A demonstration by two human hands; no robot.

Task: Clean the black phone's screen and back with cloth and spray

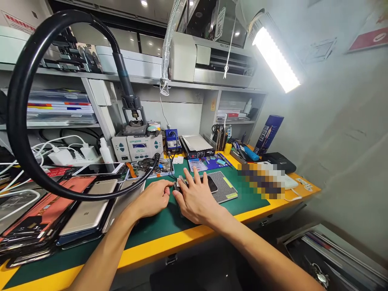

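A black phone (211, 184) lies on a grey perforated plate (226, 190) on the green mat (239, 208). My right hand (197, 198) is spread with its fingers apart, palm down, over the left part of the phone and plate. Just left of it, my left hand (154, 198) has its fingers curled and its index finger pointing to a small dark and pale item under my right hand's fingers. What that item is cannot be made out. Nothing shows clearly inside my left hand's curled fingers.
Phones and phone shells (87, 208) are stacked at the left under a thick black hose (18, 101). A rework station (138, 147), a tray of small parts (151, 166) and a blue soldering unit (172, 141) stand behind. Tools (242, 151) are at the back right.
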